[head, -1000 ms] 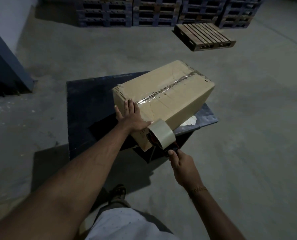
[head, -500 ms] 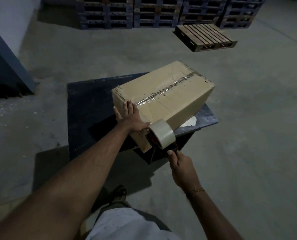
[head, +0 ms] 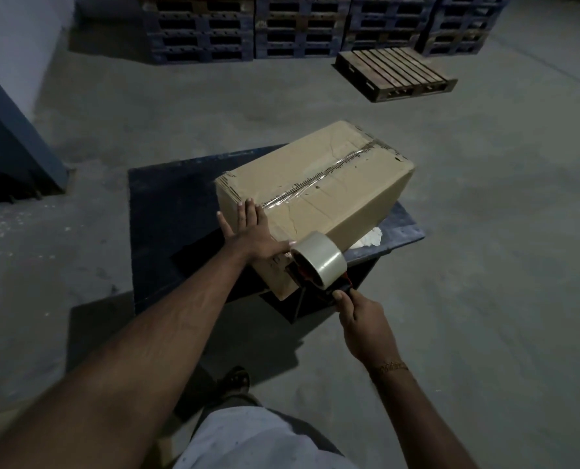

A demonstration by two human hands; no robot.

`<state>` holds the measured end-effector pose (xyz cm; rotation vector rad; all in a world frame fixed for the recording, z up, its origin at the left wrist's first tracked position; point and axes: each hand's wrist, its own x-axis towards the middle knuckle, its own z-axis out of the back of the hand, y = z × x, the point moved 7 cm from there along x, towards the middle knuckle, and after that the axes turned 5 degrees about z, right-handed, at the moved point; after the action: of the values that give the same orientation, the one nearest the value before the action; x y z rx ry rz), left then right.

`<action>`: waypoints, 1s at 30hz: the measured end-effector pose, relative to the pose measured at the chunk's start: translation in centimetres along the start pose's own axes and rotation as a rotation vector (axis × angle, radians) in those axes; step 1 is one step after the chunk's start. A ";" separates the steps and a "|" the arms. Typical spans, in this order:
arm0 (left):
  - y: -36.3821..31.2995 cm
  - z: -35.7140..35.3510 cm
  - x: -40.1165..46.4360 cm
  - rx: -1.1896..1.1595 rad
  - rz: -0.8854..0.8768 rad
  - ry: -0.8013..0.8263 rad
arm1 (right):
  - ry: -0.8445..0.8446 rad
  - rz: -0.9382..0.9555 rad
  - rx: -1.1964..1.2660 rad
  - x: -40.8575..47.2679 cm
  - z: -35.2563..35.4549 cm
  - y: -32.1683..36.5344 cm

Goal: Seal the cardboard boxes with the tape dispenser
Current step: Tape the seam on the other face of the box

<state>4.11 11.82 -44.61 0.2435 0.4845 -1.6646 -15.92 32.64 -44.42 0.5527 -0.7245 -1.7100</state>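
A brown cardboard box [head: 342,198] lies on a dark low table [head: 166,211], with shiny clear tape running along its top seam. My left hand [head: 251,231] presses flat on the box's near end, fingers spread. My right hand [head: 363,323] grips the handle of a red and black tape dispenser [head: 319,265], whose roll of clear tape sits against the box's near lower corner.
A scrap of white paper [head: 371,238] lies on the table beside the box. A wooden pallet [head: 396,74] lies on the concrete floor behind, with stacks of blue pallets [head: 248,28] along the back wall. My foot [head: 236,380] shows below.
Both hands, the box and the dispenser stay almost where they were. My right hand has shifted slightly up toward the box.
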 end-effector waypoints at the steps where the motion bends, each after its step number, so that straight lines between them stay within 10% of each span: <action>1: 0.0 0.0 0.0 0.002 0.000 0.000 | 0.007 -0.007 0.016 -0.3 -0.3 0.0; 30: -0.2 0.2 -0.6 0.032 -0.008 0.000 | -0.042 -0.016 0.050 0.0 0.7 0.0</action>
<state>4.05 12.23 -44.15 0.2657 0.4598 -1.6811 -16.43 32.75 -43.92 0.5600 -0.7967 -1.7259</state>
